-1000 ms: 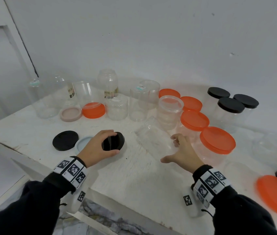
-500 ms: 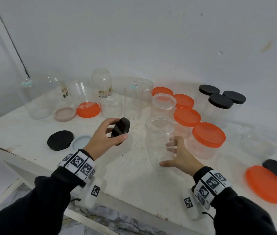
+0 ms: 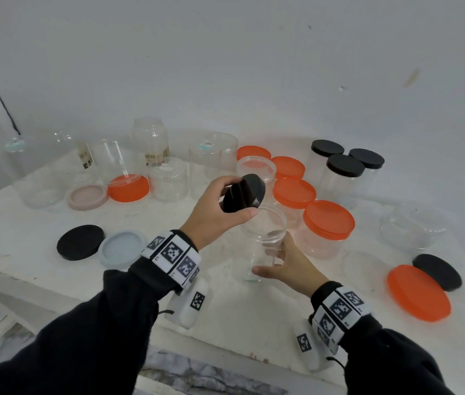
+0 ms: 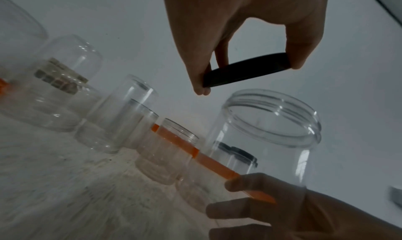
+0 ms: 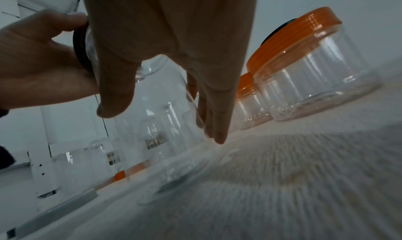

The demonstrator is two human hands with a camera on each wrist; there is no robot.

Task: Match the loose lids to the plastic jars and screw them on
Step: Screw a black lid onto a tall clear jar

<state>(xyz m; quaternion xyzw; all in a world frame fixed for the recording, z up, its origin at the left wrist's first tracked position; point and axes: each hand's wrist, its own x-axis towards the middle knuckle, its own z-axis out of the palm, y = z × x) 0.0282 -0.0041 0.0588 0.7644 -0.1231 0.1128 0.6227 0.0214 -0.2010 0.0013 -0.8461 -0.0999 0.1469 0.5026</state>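
Head view: the left hand pinches a black lid, tilted, just above the open clear jar that the right hand grips. Three black-lidded jars stand at two o'clock.

Left wrist view: lid clear of jar mouth.

Right wrist view: fingers wrap the jar.

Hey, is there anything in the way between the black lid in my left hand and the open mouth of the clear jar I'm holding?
Nothing visible. The black lid, pinched by the left hand, hangs tilted just above the clear jar, whose mouth is open and empty. The right hand grips the jar low, away from the rim.
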